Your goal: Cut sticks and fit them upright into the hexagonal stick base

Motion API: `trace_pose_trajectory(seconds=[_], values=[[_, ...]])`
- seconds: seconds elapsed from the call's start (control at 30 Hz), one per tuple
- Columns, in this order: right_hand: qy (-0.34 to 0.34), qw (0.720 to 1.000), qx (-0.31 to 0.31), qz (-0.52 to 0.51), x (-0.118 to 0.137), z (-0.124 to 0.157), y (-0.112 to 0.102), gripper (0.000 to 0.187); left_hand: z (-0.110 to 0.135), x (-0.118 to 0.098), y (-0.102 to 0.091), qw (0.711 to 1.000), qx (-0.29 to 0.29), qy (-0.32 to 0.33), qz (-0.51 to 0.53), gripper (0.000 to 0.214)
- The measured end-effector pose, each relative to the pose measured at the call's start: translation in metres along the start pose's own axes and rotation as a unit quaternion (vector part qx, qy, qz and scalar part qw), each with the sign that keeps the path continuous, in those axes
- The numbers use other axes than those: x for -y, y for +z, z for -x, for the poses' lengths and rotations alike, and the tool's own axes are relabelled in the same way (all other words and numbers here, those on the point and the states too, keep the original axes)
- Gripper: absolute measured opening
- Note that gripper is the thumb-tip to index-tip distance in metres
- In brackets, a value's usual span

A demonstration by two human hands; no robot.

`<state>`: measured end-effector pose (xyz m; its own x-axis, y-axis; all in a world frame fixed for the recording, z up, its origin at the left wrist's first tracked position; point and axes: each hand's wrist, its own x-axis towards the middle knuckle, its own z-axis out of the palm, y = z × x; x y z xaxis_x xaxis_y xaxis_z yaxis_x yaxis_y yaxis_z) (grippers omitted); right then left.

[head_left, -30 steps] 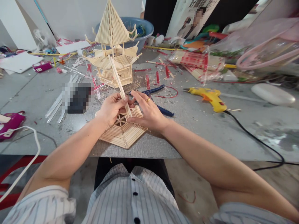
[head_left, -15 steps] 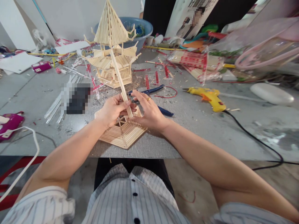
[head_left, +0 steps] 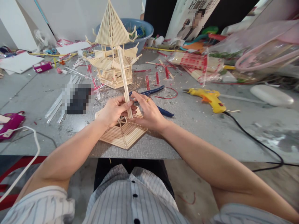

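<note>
A small bundle of pale wooden sticks stands tilted, its top leaning away from me. My left hand grips the bundle low down between thumb and fingers. My right hand is at the right of the bundle's lower end, fingers stretched and apart from the thumb, whose tip is at the foot of the sticks. Below both hands lies a flat hexagonal stick panel with spokes in its open middle; the hands hide part of it. Behind the bundle rises a stick-built pagoda model.
Blue-handled pliers lie just beyond my right hand. A yellow glue gun with a black cord rests to the right. Clear glue sticks and a pixelated dark object are at left. A blue basin and bagged sticks stand farther back.
The bundle's upper end has swung a little to the right, so it stands somewhat more upright. Both hands have stayed nearly in place.
</note>
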<state>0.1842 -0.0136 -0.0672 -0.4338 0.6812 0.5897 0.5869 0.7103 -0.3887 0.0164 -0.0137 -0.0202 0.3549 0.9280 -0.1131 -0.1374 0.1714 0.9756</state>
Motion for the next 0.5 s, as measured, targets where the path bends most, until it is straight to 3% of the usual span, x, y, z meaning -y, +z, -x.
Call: trace_pose_trajectory(seconds=[0.2, 0.4, 0.5], values=[[-0.002, 0.999, 0.036, -0.033, 0.000, -0.002, -0.005, 0.092, -0.002, 0.002, -0.002, 1.000, -0.011, 0.012, -0.018, 0.010], [0.064, 0.985, -0.059, -0.152, 0.000, -0.007, -0.008, 0.045, -0.001, 0.005, -0.005, 0.998, 0.035, 0.005, -0.050, 0.011], [0.120, 0.969, -0.061, -0.208, 0.002, -0.008, -0.011, 0.029, -0.001, 0.007, -0.005, 0.993, 0.060, -0.013, -0.100, 0.015]])
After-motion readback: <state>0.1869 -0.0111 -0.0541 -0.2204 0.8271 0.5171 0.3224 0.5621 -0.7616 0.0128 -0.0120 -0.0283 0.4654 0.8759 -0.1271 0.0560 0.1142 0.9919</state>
